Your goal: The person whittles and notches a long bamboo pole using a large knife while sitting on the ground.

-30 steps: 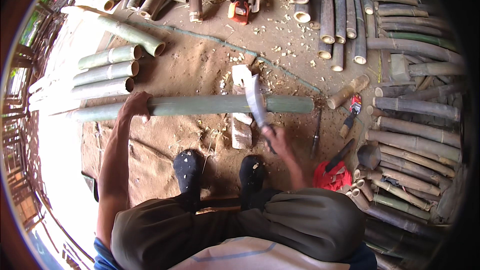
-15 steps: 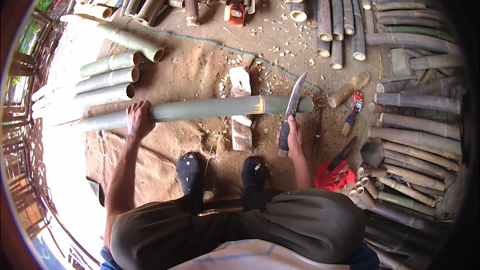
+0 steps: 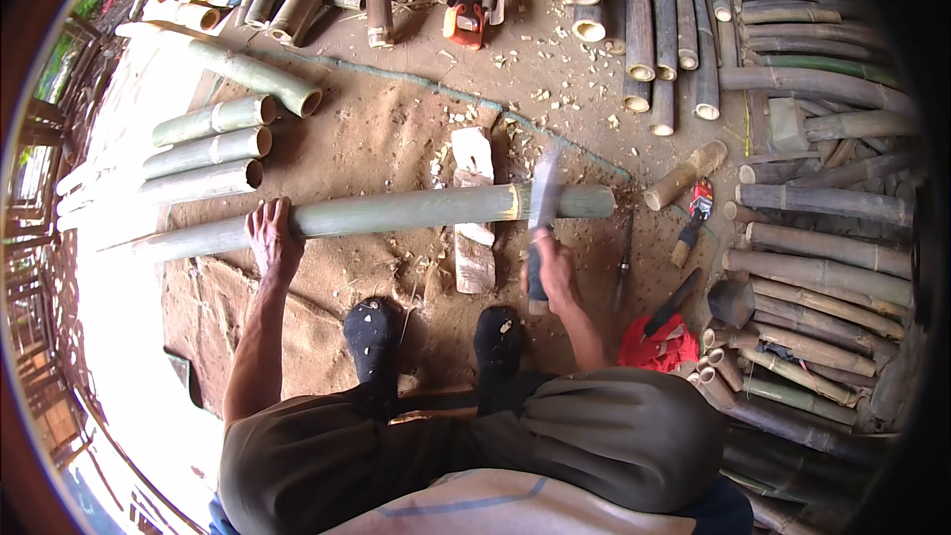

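Observation:
A long green bamboo pole (image 3: 396, 211) lies crosswise in front of me, resting over a notched wooden block (image 3: 475, 263). My left hand (image 3: 275, 238) is wrapped over the pole left of the block. In my right hand (image 3: 555, 272) is a big knife (image 3: 542, 193), gripped by its dark handle. The blade is smeared by motion and crosses over the pole just right of a pale, scraped ring at a node. Whether the blade touches the bamboo I cannot tell.
Cut green bamboo lengths (image 3: 208, 149) lie at the left. Dark bamboo poles (image 3: 639, 20) are stacked at the back and right. An orange-handled saw (image 3: 464, 25), a red cloth (image 3: 659, 345) with a dark blade, and a brush-like tool (image 3: 693, 223) lie around. My feet (image 3: 374, 332) stand near the block.
My right hand has swung the knife leftward along the pole, toward the scraped node. My left hand keeps its hold, and the pole has barely shifted.

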The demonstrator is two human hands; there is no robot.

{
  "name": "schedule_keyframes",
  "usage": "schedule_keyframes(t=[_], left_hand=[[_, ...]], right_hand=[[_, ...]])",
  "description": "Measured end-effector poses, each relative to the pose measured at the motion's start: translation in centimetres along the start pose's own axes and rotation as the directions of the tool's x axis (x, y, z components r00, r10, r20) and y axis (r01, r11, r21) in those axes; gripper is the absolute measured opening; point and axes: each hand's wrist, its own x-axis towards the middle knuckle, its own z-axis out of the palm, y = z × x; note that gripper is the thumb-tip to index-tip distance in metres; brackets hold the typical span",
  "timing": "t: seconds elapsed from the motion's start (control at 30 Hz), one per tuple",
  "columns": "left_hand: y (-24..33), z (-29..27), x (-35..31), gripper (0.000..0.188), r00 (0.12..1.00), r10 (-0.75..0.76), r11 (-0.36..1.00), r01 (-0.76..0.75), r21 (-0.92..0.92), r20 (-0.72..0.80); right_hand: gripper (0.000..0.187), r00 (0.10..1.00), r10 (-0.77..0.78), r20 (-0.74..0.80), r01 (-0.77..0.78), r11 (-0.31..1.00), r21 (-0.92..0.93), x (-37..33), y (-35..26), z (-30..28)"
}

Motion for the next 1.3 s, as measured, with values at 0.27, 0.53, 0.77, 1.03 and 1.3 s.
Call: schedule_keyframes(t=[0.27, 0.53, 0.77, 1.03, 1.3], left_hand=[[0.0, 0.3, 0.4, 0.037, 1.0, -0.019, 1.0, 0.02, -0.012, 0.016], [0.3, 0.7, 0.1, 0.039, 0.997, -0.01, 1.0, 0.01, 0.006, -0.071], [0.2, 0.9, -0.2, 0.039, 0.995, -0.009, 1.0, 0.009, 0.004, -0.101], [-0.2, 0.8, -0.8, 0.042, 0.992, -0.031, 1.0, 0.031, -0.003, -0.12], [0.4, 0.0, -1.1, 0.073, 0.999, -0.033, 0.999, 0.032, -0.044, -0.016]], right_hand=[[0.061, 0.996, 0.071, -0.057, -0.069, 0.997, 0.036, 0.8, 0.7, 0.3], [0.057, 0.986, 0.089, -0.138, -0.062, 0.98, 0.187, 0.3, -0.7, 1.4], [0.057, 0.979, 0.089, -0.184, -0.049, 0.977, 0.208, 0.4, -1.4, 2.0], [0.054, 0.984, 0.092, -0.151, -0.08, 0.993, 0.083, 1.1, -2.6, 0.5], [0.057, 0.982, 0.08, -0.173, -0.045, 0.98, 0.195, 0.4, -2.4, 2.4]])
